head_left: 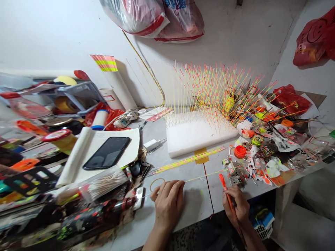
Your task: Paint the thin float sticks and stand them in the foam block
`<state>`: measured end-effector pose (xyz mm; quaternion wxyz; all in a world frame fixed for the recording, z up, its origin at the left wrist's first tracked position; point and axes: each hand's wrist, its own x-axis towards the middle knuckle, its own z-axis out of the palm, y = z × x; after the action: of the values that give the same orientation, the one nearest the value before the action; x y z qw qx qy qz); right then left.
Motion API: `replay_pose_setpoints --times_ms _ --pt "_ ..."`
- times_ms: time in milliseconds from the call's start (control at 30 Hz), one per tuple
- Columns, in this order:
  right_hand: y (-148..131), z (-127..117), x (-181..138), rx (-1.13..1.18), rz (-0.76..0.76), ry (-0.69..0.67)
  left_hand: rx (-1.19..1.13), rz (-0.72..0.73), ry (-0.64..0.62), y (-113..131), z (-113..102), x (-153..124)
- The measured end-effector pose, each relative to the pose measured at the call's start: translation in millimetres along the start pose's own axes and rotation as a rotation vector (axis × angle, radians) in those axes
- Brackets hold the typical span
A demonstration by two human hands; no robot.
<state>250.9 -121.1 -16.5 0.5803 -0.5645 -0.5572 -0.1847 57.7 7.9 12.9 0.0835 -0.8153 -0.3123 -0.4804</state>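
Note:
My left hand point(168, 203) rests on the grey table point(193, 205) near its front edge, fingers closed in a pinch on a thin yellow stick point(206, 174) that runs right toward the paint clutter. My right hand point(237, 205) grips an orange-handled brush point(225, 190), its tip pointing up and left toward the stick. A white foam block point(196, 134) behind them bristles with several upright sticks with yellow and red tips point(209, 87). A row of painted sticks point(187, 160) lies flat in front of the block.
A black phone point(107, 152) lies on white paper at the left, among tape rolls and boxes. Paint pots, an orange cap point(240, 151) and stained rags crowd the right. Red plastic bags point(154, 15) hang on the wall. A rubber band point(156, 182) lies by my left hand.

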Motion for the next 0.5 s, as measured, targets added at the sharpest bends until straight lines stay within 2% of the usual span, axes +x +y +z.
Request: replay_pose_setpoints --times_ms 233,500 --pt "-9.5 11.3 1.4 0.041 -0.008 -0.045 0.009 -0.003 -0.003 1.7 -0.2 -1.0" --pt "-3.0 15.8 -5.1 0.015 0.002 -0.087 -0.008 -0.025 -0.014 4.8 -1.3 0.1"
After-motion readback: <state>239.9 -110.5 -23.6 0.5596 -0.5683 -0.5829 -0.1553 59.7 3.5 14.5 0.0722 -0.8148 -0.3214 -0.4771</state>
